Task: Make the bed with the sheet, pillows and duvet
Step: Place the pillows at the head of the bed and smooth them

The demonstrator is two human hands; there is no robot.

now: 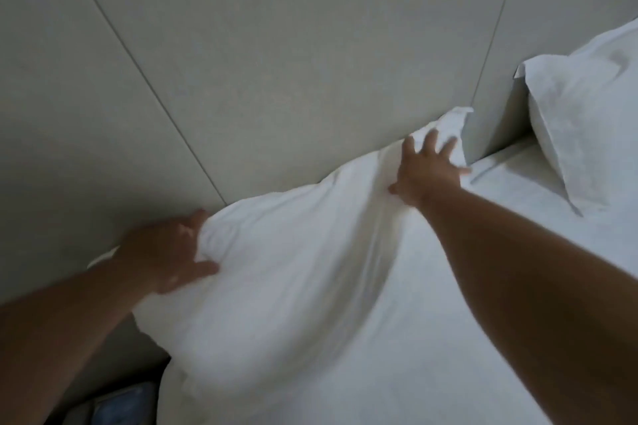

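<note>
Pillow [293, 269]: centre of frame, propped against headboard [276, 62].
Left hand [165, 252]: grips the pillow's left end, though blurred.
Right hand [428, 169]: fingers spread wide, pressing its upper right corner.
Done: sheet [518, 203] on; second pillow [587, 121] stands upper right.
Left: settle this pillow — duvet not in view.

Light: dim, soft and greyish all over your view.
Shadow: darkest in your lower left corner.
Blur: your left hand [162, 252] smears; the pillow [293, 269] looks soft.
Distortion: wall seams [138, 69] splay upward.
</note>
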